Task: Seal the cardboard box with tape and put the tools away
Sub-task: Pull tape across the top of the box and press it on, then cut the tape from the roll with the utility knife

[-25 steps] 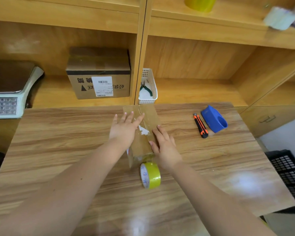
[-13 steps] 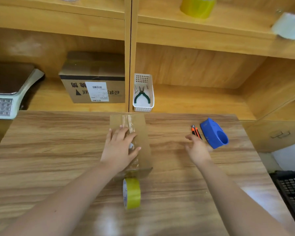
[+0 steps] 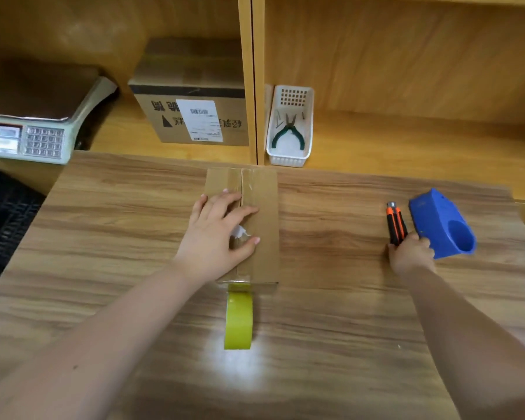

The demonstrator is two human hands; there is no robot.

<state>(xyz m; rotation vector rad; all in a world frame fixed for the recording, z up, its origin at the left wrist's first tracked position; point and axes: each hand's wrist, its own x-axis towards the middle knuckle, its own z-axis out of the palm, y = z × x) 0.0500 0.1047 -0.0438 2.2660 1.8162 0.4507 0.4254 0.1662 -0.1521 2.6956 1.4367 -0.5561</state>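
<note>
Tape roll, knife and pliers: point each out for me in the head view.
Tape roll (image 3: pixel 238 319), head view, on its yellow outer band.
Knife (image 3: pixel 395 222), head view, mid-handle, above the right hand.
Pliers (image 3: pixel 288 135), head view, near the pivot, inside the white basket.

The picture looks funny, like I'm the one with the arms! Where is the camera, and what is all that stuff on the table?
The camera sits on the person's head, looking down, so the two arms seem like your own. No robot here, just bare hands. The left hand lies flat on a small cardboard box, pressing it to the wooden table. A yellow tape roll stands on edge at the box's near end, its tape still stuck to the box. The right hand is closing around an orange and black utility knife, beside a blue tape dispenser. Behind, on the shelf, a white basket holds green pliers.
</note>
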